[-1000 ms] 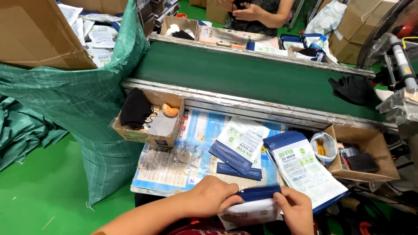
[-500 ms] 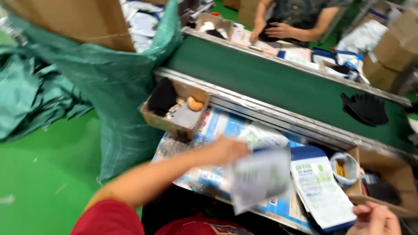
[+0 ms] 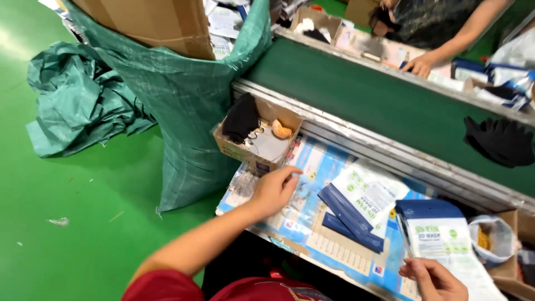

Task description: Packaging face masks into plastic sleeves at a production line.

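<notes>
Head view | left hand (image 3: 274, 189) open beside cardboard tray (image 3: 253, 159) edge | right hand (image 3: 434, 278) pinching packet (image 3: 448, 245)

— Where could a hand pass?
— Over the belt (image 3: 356, 95) in the upper middle: open green, only a black cloth (image 3: 499, 140) at the right.
— And nearer?
— The left hand (image 3: 274, 189) lies centre frame, just below a small box (image 3: 257, 136). A sack (image 3: 184, 106) walls the left; packets (image 3: 356, 200) crowd the table (image 3: 312, 234) to the right.
</notes>
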